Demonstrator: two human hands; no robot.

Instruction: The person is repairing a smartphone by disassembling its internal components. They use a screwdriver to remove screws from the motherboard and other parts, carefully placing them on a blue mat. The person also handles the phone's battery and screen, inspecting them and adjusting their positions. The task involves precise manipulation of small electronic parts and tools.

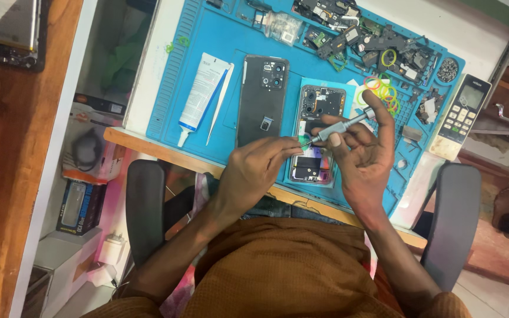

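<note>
My right hand (363,156) is closed around a slim grey screwdriver (341,126), forefinger arched over the cap end, I judge so the tool can be pressed and spun at once; its tip slants down-left to the middle of the opened phone (316,135). My left hand (254,168) is curled, fingertips pinched together right at that tip, apparently steadying the bit or a tiny screw, though I cannot tell whether anything sits between the fingers. The opened phone lies face-down on the blue work mat (175,100), just beneath both hands and close to the near desk edge. Its dark back cover (262,100) rests just beside it on the left, and further left lie a white glue tube (201,94) and a thin white pry tool (219,103). Coloured rubber bands (384,91) and a heap of salvaged parts (372,41) sit along the mat's far side, with a white remote control (460,115) just off its right edge.
</note>
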